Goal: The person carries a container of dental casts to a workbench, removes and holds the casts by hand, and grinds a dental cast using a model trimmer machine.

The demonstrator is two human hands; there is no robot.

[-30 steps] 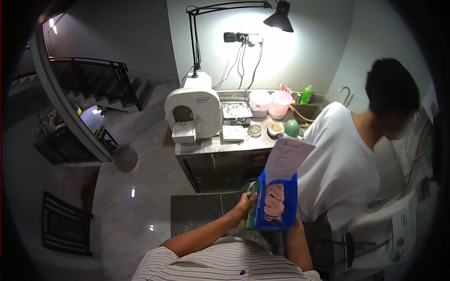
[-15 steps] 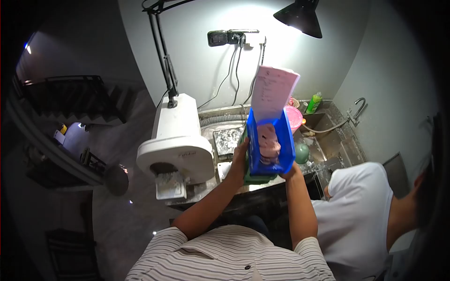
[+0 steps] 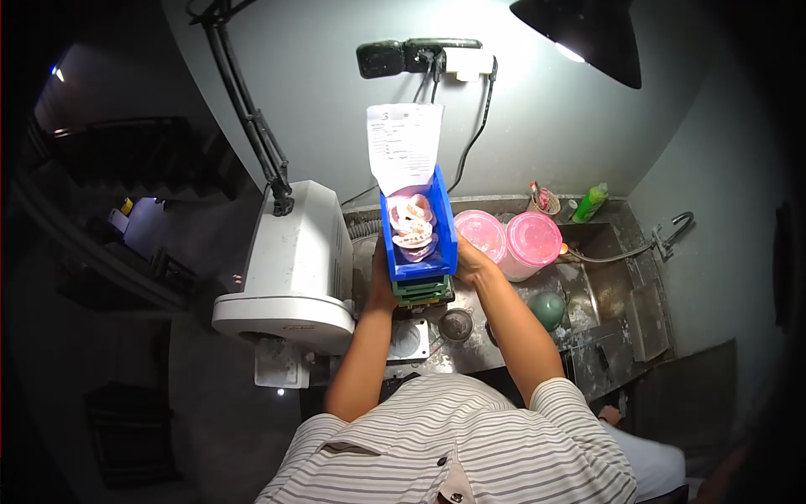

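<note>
A blue plastic bin (image 3: 447,227) sits on top of a stack of green bins (image 3: 422,291), held up in front of me over the counter. Inside the blue bin lie several pink and white dental models (image 3: 411,225). A sheet of paper (image 3: 405,147) with writing stands up at the bin's far end. My left hand (image 3: 382,275) is closed against the left side of the stack, its fingers mostly hidden. On the opposite side my right hand (image 3: 473,263) grips the stack, fingers also partly behind it.
A white machine (image 3: 294,252) stands at left on the counter (image 3: 457,357). Two pink-lidded tubs (image 3: 535,241), a green bowl (image 3: 547,311) and a sink (image 3: 600,273) with a tap (image 3: 663,235) are at right. A black lamp (image 3: 588,38) hangs above. Another person's hand (image 3: 610,414) shows low right.
The stack of bins has shifted left in view with both my hands on it, and the dental models show more clearly. The person in white at right is now mostly out of view.
</note>
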